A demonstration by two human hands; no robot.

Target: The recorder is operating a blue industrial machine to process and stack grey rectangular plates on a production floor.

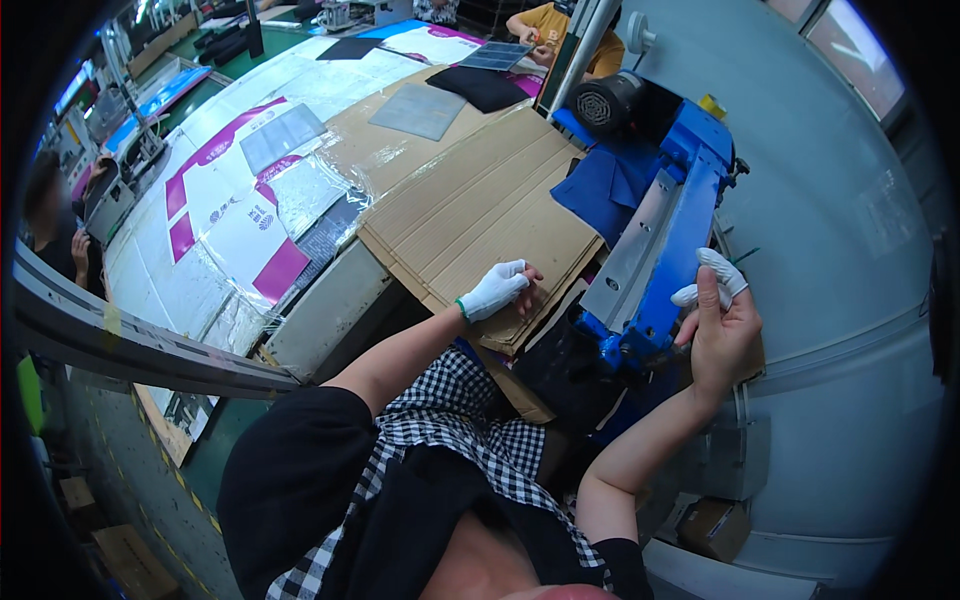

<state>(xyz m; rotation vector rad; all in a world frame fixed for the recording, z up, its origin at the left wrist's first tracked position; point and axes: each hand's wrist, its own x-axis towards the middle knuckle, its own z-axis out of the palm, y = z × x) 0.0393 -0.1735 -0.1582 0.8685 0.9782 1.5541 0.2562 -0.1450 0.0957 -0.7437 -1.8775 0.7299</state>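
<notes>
My left hand (500, 288), in a white glove with bare fingertips, is over the near edge of a brown cardboard sheet (480, 210). Its fingers are loosely bent and apart, with nothing seen in them. To the right of a blue machine (683, 235) with a long metal plate (630, 250), my right hand (722, 325) is raised. White covers sit on some of its fingers; the thumb points up and the fingers are apart, holding nothing visible. Dark blue cloth pieces (600, 190) lie between the cardboard and the machine. Below the machine's near end hangs dark material (565, 370).
A black motor (605, 100) tops the machine's far end. Grey sheets (418, 110) and a black pad (478, 88) lie on the table beyond the cardboard. A metal rail (150, 345) crosses at left. Co-workers sit at far right (550, 25) and left (60, 215).
</notes>
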